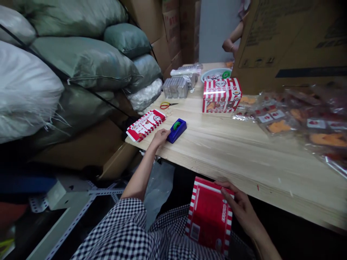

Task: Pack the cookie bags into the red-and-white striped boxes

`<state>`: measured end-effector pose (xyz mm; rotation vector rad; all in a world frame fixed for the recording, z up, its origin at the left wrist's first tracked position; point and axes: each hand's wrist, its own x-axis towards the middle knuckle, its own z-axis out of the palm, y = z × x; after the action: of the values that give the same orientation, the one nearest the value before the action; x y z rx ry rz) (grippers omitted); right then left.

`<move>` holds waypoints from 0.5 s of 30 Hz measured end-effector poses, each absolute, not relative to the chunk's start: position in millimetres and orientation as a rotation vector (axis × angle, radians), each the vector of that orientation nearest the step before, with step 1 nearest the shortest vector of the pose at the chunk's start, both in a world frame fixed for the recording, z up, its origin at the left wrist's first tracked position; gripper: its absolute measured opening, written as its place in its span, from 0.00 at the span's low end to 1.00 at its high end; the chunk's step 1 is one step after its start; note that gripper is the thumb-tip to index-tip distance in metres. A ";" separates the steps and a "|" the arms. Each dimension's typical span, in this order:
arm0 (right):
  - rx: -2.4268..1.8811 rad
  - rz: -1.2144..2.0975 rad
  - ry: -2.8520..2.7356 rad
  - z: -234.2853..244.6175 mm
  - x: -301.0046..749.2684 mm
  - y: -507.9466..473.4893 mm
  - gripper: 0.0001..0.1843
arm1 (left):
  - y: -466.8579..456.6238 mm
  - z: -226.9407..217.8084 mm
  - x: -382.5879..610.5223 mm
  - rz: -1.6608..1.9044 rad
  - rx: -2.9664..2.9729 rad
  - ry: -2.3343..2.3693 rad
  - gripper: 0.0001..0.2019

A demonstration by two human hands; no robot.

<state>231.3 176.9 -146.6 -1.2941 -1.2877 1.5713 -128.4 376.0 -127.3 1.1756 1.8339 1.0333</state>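
Observation:
My left hand (160, 138) reaches to the front end of a blue tape dispenser (177, 131), its fingers closed in a pinch where the tape comes off. The strip itself is too fine to see. Inside the dispenser sits a green-cored roll of tape (176, 125). Over my lap, my right hand (238, 202) grips the right edge of a red box (207, 216) with striped borders and a barcode; its thumb lies on the printed face. Left of the dispenser is a stack of flat red-and-white printed cartons (148, 125).
Scissors (168, 105) lie behind the dispenser. Farther back are clear plastic boxes (175, 87), a folded striped carton (221, 95) and a basin (210, 74). Bagged items (279, 124) cover the right side. Large sacks (81, 61) are piled left; a person's arm (233, 38) shows behind a big cardboard box (292, 39).

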 end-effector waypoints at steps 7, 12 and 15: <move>-1.291 1.618 -1.265 -145.5 237.8 171.4 0.22 | 382.8 -131.1 -134.1 1.028 1.004 1.607 0.13; -1.300 1.567 -1.248 -147.3 237.5 168.4 0.21 | 361.7 -139.9 -135.6 1.210 0.937 1.492 0.19; -1.311 1.575 -1.206 -149.6 238.9 167.8 0.20 | 349.5 -154.1 -132.9 1.294 0.939 1.494 0.16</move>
<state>238.9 167.8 -149.6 -1.3105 -1.2061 1.5751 -132.9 349.5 -154.1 0.9385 1.4943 1.2943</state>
